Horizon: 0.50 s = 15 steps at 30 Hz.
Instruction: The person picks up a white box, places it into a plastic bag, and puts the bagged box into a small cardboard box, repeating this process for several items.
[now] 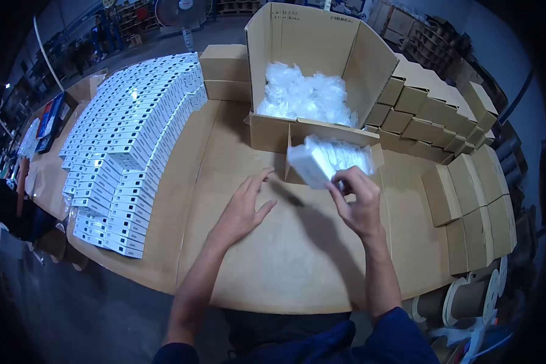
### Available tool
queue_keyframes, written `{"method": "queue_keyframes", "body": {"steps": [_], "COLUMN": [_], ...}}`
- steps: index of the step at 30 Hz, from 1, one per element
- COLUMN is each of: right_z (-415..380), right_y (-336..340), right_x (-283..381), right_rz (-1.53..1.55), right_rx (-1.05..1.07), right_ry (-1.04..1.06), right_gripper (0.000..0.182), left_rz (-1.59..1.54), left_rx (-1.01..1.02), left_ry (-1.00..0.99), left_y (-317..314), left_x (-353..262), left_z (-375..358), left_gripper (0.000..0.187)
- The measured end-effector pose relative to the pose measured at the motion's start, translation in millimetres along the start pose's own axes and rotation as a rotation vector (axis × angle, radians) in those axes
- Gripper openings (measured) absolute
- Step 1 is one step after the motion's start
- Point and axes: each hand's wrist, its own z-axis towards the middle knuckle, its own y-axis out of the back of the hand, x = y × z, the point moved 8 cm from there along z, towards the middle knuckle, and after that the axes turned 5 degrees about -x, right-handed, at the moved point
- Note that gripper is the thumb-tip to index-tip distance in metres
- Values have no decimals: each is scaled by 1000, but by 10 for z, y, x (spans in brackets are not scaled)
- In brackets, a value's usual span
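My right hand (359,197) pinches the lower right corner of a flat white box (309,167), which is tilted in front of a small open carton (297,130). Clear plastic-wrapped packs (352,156) stand in a row in that carton. My left hand (241,209) is held over the table (273,255) to the left of the white box, empty, with thumb and fingers apart.
Stacks of white boxes (133,121) with small dark squares cover the left side. A big open carton (312,36) holds crumpled clear plastic bags (303,94) at the back. Brown cartons (428,112) are stacked on the right. Another person (12,200) is at far left.
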Motion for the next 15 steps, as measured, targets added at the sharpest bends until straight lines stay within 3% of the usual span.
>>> {"method": "queue_keyframes", "body": {"steps": [7,15], "right_z": [205,121], "right_y": [-217,-595], "right_x": [-282,-570], "right_rz": [-142,-202], "right_rx": [-159,-114], "right_ry": [33,-90], "right_gripper": [15,16], "left_rz": [546,522], "left_rx": [-81,-128], "left_ry": [-429,-429], "left_y": [-93,-18], "left_x": [-156,-95], "left_z": [388,530], "left_gripper": [89,79]}}
